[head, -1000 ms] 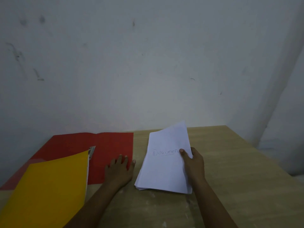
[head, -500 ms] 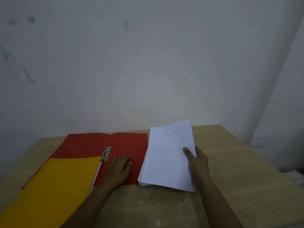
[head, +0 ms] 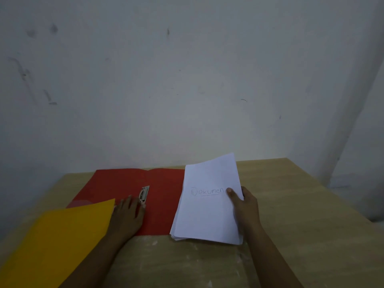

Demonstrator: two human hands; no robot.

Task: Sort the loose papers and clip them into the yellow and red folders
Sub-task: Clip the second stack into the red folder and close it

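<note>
Two folders (head: 124, 183), one paper stack (head: 207, 204) in the right hand's (head: 245, 206) grip, left hand (head: 128, 213) flat.

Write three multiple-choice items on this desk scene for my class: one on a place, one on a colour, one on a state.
1. Where is the metal clip?
A. on the red folder
B. on the paper stack
C. on the bare table

2. Which colour is the folder nearest the camera?
A. blue
B. yellow
C. green

3. How is the red folder?
A. shut
B. rolled
C. lying open

Key: 1 A, the clip sits at the folder's fold. 2 B, the yellow cover overlaps the red one. 3 C, both red halves lie flat.
</note>
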